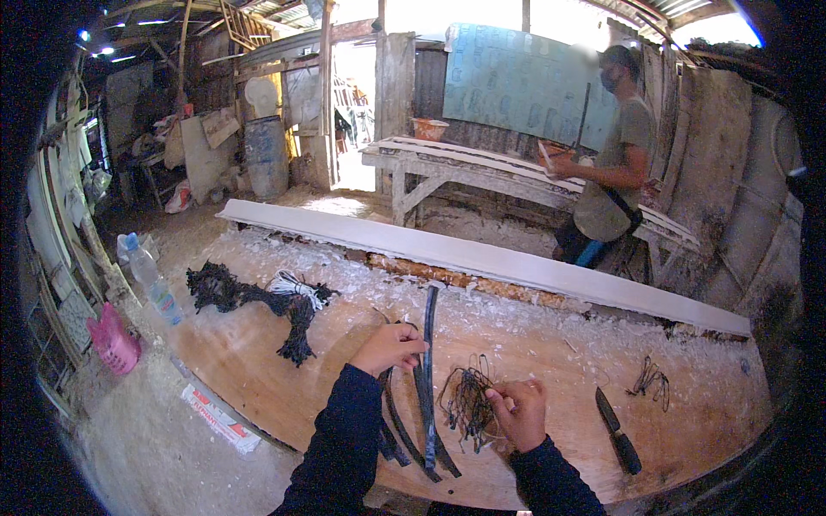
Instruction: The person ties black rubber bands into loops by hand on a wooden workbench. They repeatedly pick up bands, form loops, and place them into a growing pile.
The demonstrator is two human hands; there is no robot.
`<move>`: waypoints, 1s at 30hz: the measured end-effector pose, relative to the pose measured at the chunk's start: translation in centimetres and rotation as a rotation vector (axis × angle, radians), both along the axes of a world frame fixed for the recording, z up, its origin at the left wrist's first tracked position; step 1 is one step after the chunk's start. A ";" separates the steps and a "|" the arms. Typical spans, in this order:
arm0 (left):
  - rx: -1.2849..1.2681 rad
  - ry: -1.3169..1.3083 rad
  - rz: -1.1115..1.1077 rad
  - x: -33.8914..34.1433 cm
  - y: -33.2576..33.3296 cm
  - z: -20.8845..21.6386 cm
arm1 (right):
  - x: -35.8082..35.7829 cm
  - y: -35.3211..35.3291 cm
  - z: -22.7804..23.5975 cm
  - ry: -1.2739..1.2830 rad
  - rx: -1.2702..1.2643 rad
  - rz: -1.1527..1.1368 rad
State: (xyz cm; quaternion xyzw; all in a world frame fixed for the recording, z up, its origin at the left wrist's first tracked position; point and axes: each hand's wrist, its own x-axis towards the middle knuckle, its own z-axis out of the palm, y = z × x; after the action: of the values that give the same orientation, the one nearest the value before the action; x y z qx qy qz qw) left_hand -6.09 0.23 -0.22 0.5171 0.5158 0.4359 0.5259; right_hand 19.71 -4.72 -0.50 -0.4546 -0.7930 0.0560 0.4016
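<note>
My left hand point(396, 347) is closed in a pinch above several long black rubber-like strips point(429, 378) on the wooden table. What its fingertips hold, if anything, I cannot make out. My right hand point(519, 413) pinches the right side of a loose tangle of thin dark cords point(470, 406). To its right lies a knife point(617, 432) with a black handle, its blade pointing away from me. A smaller cord tangle point(650, 383) rests beyond the knife. Bundles of short black cords point(297, 331) lie at the far left, beside a white-and-grey cord bundle point(295, 286).
A long white board point(482, 257) runs along the table's far edge, among white flakes. A plastic bottle point(150, 275) and a pink basket point(114, 340) are at left. A co-worker point(613, 155) stands behind, by a whitish bench point(482, 160).
</note>
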 end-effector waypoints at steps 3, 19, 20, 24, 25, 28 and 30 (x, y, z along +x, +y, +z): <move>-0.049 -0.150 -0.130 1.8 -0.8 1.4 | -0.4 -0.5 0.1 0.311 -0.193 0.147; 0.013 -0.341 -0.401 7.8 -1.5 -0.2 | -0.4 -0.5 -0.5 0.752 -0.636 0.294; 0.030 -0.343 -0.402 7.7 -1.5 -0.2 | -0.4 -0.5 -0.4 0.758 -0.631 0.313; 0.006 -0.348 -0.396 7.7 -1.5 -0.1 | -0.5 -0.4 -0.2 0.802 -0.680 0.318; -0.002 -0.359 -0.394 7.8 -1.5 -0.1 | -0.5 -0.4 -0.1 0.844 -0.703 0.321; -0.011 -0.340 -0.387 7.8 -1.6 0.1 | -0.4 -0.6 0.0 0.986 -0.759 0.329; -0.011 -0.367 -0.370 7.8 -1.7 0.4 | -0.3 -0.5 0.0 1.007 -0.747 0.325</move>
State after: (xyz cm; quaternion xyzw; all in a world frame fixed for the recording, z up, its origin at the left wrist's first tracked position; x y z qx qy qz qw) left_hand 1.66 -1.47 0.14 0.5121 0.3110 0.4160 0.6841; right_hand 19.43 -5.19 -0.52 -0.3559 -0.4933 0.5948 0.5256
